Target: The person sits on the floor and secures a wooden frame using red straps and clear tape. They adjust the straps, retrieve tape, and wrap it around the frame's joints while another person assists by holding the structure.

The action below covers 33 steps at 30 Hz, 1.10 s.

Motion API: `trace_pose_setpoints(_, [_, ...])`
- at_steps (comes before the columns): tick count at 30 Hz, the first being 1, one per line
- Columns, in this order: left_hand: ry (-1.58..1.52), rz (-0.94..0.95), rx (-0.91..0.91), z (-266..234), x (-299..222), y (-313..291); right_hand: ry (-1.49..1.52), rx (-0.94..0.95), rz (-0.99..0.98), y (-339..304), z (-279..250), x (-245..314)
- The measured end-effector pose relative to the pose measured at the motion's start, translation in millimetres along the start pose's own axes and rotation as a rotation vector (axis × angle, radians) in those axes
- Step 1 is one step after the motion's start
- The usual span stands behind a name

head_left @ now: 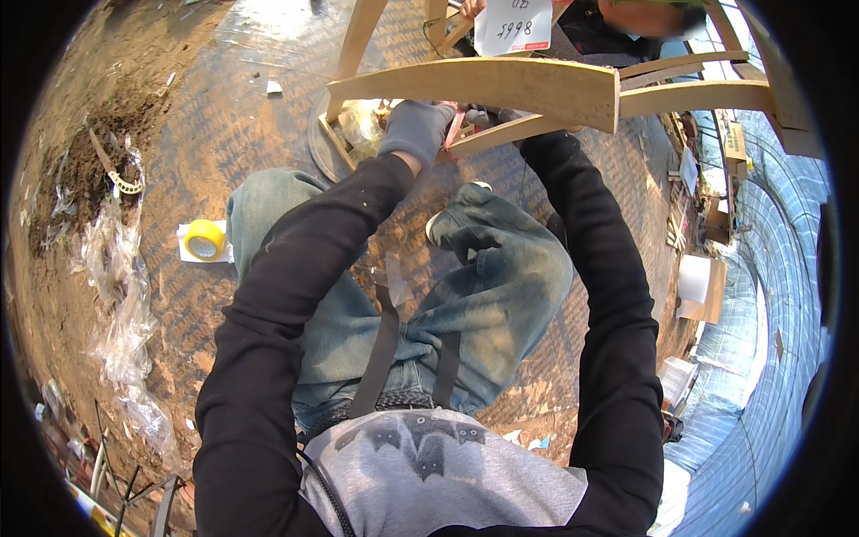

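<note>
Remotely, I look down on a brown floor sheet (242, 134), a curved wooden frame (483, 85) toward its far edge and a co-worker (591, 36) just beyond. Clear plastic film (125, 340) lies crumpled along the sheet's left side. My gray-gloved left grip (419, 127) is at the frame's lower left part; whether its fingers are closed, I cannot tell. My right grip (510, 116), mostly behind the timber, leaves its state unreadable. A yellow tape roll (204, 240) sits near the left edge; a red strip (455, 132) shows between the grips.
</note>
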<state>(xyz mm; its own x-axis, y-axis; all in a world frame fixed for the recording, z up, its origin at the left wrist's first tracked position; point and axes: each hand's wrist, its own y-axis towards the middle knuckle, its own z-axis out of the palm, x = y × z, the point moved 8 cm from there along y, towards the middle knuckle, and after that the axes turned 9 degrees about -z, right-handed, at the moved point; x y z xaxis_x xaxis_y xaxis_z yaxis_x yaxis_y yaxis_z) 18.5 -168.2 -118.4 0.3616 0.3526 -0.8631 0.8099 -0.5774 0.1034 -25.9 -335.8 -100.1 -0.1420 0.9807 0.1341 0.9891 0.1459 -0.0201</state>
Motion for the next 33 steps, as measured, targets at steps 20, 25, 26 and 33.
trace_pose_setpoints(20, [-0.407,-0.171,-0.095,-6,-4,-1,0.011,-0.075,0.021,3,8,11])
trace_pose_setpoints(25, [-0.412,-0.245,0.024,2,-1,2,0.028,-0.079,0.031,4,7,7])
trace_pose_setpoints(26, [-0.349,-0.214,-0.005,0,-2,4,0.032,-0.078,0.03,4,6,7])
trace_pose_setpoints(33, [-0.198,-0.075,-0.141,-2,-3,4,0.036,-0.078,0.04,3,1,2])
